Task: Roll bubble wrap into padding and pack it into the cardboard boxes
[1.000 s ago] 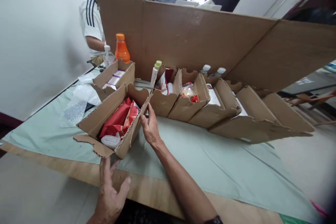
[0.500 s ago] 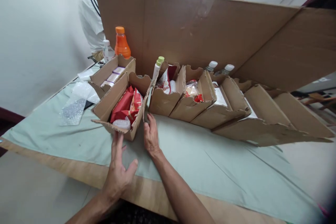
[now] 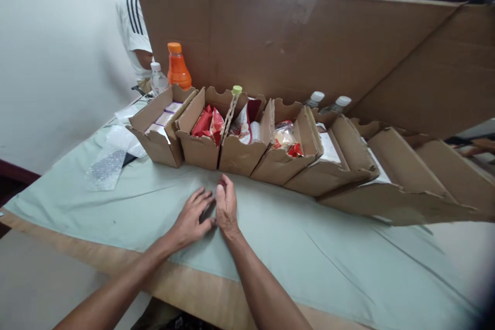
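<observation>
My left hand (image 3: pixel 193 216) rests on the pale green cloth (image 3: pixel 278 237), its fingers apart and holding nothing. Close beside it, my right hand (image 3: pixel 226 205) stands on its edge, fingers stretched toward the boxes and nothing in it. Just beyond them is a cardboard box (image 3: pixel 200 153) with red packets (image 3: pixel 209 122) inside, standing in the row. To its left is a box (image 3: pixel 164 150) holding white and purple packs (image 3: pixel 167 114). On its right, another box (image 3: pixel 238 159) holds a white and dark red packet (image 3: pixel 243 122). Neither hand touches a box.
More boxes (image 3: pixel 284 167) continue rightward, one with a clear and red package (image 3: pixel 285 136). Behind stands a tall cardboard panel (image 3: pixel 278 46). An orange bottle (image 3: pixel 178 69), clear bottles (image 3: pixel 158 80) and bubble wrap (image 3: pixel 106 167) are near the left end. A person in a white sleeve (image 3: pixel 135 26) is behind.
The box with red packets has moved back, into line with the other boxes. Both hands are now away from it, and my left hand has moved forward and right, near my right hand.
</observation>
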Available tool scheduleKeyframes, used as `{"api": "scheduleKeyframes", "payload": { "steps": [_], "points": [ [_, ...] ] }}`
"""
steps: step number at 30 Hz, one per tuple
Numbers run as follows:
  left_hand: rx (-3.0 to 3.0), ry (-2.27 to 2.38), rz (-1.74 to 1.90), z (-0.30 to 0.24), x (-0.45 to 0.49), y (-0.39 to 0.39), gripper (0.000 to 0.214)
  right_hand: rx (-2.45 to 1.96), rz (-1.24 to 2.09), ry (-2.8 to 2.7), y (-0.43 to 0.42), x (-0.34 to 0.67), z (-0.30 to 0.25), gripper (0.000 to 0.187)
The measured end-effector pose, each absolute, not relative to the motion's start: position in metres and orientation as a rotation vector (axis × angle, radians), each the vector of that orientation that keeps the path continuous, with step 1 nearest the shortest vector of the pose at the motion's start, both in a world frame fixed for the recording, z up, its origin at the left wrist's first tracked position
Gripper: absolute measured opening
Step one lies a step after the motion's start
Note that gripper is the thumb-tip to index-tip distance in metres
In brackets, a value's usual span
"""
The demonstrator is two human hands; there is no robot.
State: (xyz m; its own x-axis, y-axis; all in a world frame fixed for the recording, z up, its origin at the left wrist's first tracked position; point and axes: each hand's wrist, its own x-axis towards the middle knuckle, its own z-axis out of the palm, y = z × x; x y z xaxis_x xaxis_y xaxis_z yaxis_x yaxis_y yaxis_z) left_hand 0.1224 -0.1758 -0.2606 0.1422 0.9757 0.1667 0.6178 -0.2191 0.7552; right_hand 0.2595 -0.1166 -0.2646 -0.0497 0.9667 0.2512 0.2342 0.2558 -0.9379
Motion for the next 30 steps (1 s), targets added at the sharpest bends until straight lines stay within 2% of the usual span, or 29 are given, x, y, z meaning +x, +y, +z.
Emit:
{"api": "scheduleKeyframes", "payload": {
  "steps": [4, 8, 13, 16, 18, 20, 22, 27, 30],
  "points": [
    [2.02, 1.468, 0.8, -0.263, 0.117, -0.238, 0.046, -1.151, 0.912, -1.561, -0.117, 0.26, -0.264, 0.042],
    [2.0, 1.467, 0.928, -0.256, 0.098, -0.276, 0.04, -1.055, 0.907, -1.694, -0.116, 0.248, -0.241, 0.033],
    [1.928, 1.716, 1.285, -0.253, 0.075, -0.286, 0.033, -0.863, 0.774, -2.138, -0.097, 0.197, -0.159, 0.055],
    [1.949, 1.788, 1.442, -0.257, 0.072, -0.286, 0.035, -1.014, 0.567, -2.412, -0.074, 0.159, -0.112, 0.071],
    [1.936, 1.793, 1.488, -0.259, 0.073, -0.289, 0.036, -1.161, 0.417, -2.528, -0.059, 0.139, -0.093, 0.064],
    [1.861, 1.835, 1.526, -0.261, 0.074, -0.294, 0.035, -1.232, 0.321, -2.585, -0.049, 0.127, -0.086, 0.042],
    [1.717, 1.916, 1.562, -0.264, 0.075, -0.3, 0.037, -1.211, 0.29, -2.622, -0.05, 0.124, -0.086, 0.03],
    [1.136, 1.872, 1.756, -0.273, 0.07, -0.308, 0.057, -0.962, 0.321, -2.729, -0.095, 0.155, -0.09, 0.023],
    [0.868, 1.761, 1.94, -0.272, 0.059, -0.304, 0.06, -0.729, 0.414, -2.775, -0.131, 0.198, -0.089, 0.024]
  ]
}}
